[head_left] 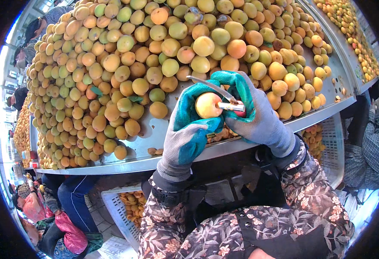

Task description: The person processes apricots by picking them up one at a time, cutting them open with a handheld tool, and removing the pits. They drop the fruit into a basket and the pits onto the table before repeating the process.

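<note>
My left hand (178, 125), in a grey glove with green-coated fingers, is closed round a yellow-orange apricot (206, 106). My right hand (260, 114), gloved the same way, grips a small fruit knife (217, 89) with a thin curved metal blade. A pale, short rod-like piece beside the blade reaches to the apricot's right side; I cannot tell whether it enters the flesh. Something red shows inside my right palm, mostly covered by the fingers. Both hands are close together above the near edge of a metal table (148, 140).
A large heap of apricots (125, 73) covers much of the table. Crates below hold fruit: a white one (116, 211) at left and another (336, 151) at right. More apricots (357, 39) lie on a table at far right. Other people (71, 228) sit at left.
</note>
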Action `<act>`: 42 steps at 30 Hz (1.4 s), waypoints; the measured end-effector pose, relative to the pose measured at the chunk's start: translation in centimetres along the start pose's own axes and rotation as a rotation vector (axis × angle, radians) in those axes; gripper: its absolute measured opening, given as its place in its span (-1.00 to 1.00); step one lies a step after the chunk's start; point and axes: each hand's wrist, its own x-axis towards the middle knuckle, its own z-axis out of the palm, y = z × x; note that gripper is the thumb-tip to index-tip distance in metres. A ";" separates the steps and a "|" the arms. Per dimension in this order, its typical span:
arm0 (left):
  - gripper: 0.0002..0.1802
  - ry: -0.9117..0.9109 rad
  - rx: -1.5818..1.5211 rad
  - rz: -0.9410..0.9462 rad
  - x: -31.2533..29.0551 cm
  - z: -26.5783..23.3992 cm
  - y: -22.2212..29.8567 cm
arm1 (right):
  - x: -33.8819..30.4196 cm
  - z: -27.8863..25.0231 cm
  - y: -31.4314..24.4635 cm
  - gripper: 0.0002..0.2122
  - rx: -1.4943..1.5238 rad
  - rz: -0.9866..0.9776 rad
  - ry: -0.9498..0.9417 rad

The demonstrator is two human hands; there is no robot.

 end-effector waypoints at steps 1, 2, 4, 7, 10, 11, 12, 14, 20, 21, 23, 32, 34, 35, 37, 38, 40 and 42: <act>-0.42 -0.002 0.065 0.002 0.0 0.0 0.0 | 0.0 -0.1 0.1 -0.48 -0.003 0.008 -0.016; -0.42 0.001 0.062 0.004 -0.1 -0.1 0.0 | -0.1 0.1 0.2 -0.49 -0.004 0.016 -0.030; -0.45 -0.021 -0.067 -0.054 -0.3 -0.3 -0.1 | -0.1 0.4 0.5 -0.50 -0.011 -0.004 -0.022; -0.49 -0.020 0.078 -0.144 -0.3 0.1 0.6 | -0.3 0.4 0.5 -0.55 -0.033 0.010 -0.026; -0.52 -0.016 0.455 0.089 -0.6 0.2 0.3 | -0.2 0.7 0.3 -0.63 -0.064 -0.018 -0.012; -0.52 -0.018 0.453 0.091 -0.6 0.3 0.1 | -0.3 0.9 0.4 -0.67 -0.083 -0.066 0.016; -0.53 -0.009 0.514 0.135 -0.7 0.5 -0.1 | -0.3 1.0 0.5 -0.67 -0.086 -0.066 0.017; -0.51 -0.005 0.548 0.245 -0.8 0.9 -0.7 | -0.5 1.3 0.5 -0.74 -0.172 -0.037 0.054; -0.49 0.039 0.690 0.339 -1.0 1.4 -0.7 | -0.3 1.6 0.3 -0.81 -0.190 -0.044 0.007; -0.48 0.047 0.794 0.383 -0.8 1.4 -0.7 | -0.2 1.5 0.6 -0.81 -0.190 -0.045 0.010; -0.47 0.060 1.028 0.485 -0.5 0.6 -0.6 | 0.2 1.7 1.3 -0.85 -0.171 -0.118 -0.045; -0.44 0.067 -0.153 0.031 0.2 -0.5 1.4 | 1.6 -1.9 -1.0 -0.83 0.628 0.771 -0.674; -0.39 0.026 -0.357 0.063 0.1 -1.2 0.7 | 1.1 -2.3 -0.8 -0.80 0.767 0.701 -0.540; -0.39 0.031 -0.354 0.066 0.2 -1.1 0.7 | 1.2 -2.4 -1.2 -0.79 0.764 0.670 -0.469; -0.35 0.057 -0.335 0.079 0.1 -1.1 0.8 | 0.9 -1.5 -1.7 -0.83 0.619 0.678 -0.173; -0.32 -0.043 -0.386 0.085 0.4 -1.7 0.6 | 1.0 -1.2 -0.8 -0.84 0.304 0.337 -0.206; -0.32 -0.042 -0.408 0.069 0.3 -1.8 0.4 | 0.5 -1.7 -0.9 -0.85 -0.099 0.161 -0.263; -0.32 -0.031 -0.418 0.045 0.0 -1.7 0.7 | 0.3 -1.3 -0.9 -0.83 -0.152 0.157 -0.271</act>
